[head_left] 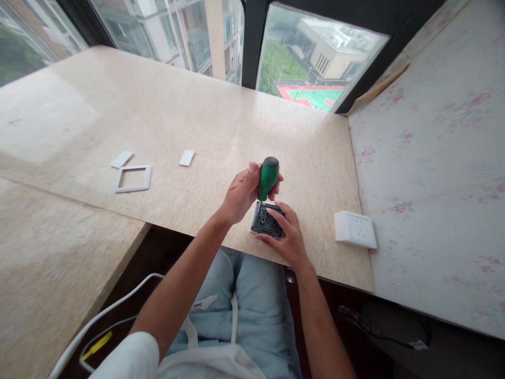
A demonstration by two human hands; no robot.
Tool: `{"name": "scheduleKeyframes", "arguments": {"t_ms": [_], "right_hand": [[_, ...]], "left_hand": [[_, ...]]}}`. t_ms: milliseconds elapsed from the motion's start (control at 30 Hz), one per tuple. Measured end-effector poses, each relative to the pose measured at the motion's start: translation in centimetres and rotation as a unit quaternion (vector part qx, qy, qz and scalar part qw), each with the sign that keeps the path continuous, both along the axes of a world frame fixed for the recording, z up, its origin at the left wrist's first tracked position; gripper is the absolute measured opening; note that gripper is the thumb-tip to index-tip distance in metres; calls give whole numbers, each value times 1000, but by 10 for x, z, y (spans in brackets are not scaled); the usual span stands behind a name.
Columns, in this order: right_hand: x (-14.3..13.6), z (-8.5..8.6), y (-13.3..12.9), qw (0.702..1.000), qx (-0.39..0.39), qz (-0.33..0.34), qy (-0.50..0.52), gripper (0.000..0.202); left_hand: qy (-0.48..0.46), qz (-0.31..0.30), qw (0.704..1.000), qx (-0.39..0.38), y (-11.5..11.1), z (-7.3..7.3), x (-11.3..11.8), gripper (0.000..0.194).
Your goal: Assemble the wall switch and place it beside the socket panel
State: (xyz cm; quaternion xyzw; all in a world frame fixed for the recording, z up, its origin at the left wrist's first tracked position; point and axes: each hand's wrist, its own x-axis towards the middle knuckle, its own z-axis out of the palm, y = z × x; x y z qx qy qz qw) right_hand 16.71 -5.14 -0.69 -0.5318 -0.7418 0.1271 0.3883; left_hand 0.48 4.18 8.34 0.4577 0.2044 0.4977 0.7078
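My left hand (245, 190) is closed around the green handle of a screwdriver (269, 178), which has a dark grey end cap. Its metal shaft points down into the dark grey inside of a light switch (263, 223) with a white edge. The switch lies near the front edge of the stone sill. My right hand (289, 231) grips the right side of the switch, thumb at the near edge and fingers at the far edge. Whether the tip sits in a screw cannot be made out.
A white rectangular frame (134, 179) lies to the left, beside a small white plate (122, 159). Another white plate (187, 158) rests nearer the middle. A white socket box (355, 230) stands at the right by the papered wall (430, 173). Windows line the back of the sill (189, 116).
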Motion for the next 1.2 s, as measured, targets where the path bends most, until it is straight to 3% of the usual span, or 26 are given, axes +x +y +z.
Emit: {"name": "scheduleKeyframes", "arguments": {"t_ms": [300,500,667,800,967,1200], "right_hand": [[0,0,0,1000,-3,-4,-2,60],[0,-1,0,1000,2,-4,-4,61],[0,1,0,1000,4,0,-6,61],[0,1,0,1000,9,1,-8,62],[0,-2,0,1000,8,-8,-8,61],[0,0,0,1000,-3,-3,-2,60]], "left_hand": [[-3,-38,999,14,-8,0,3,68],[-21,25,997,67,-12,-1,2,54],[3,68,993,98,-9,8,-3,47],[21,11,994,109,-10,15,-5,39],[1,-73,992,104,-9,16,-4,43],[-7,-76,997,-10,6,17,0,57]]}}
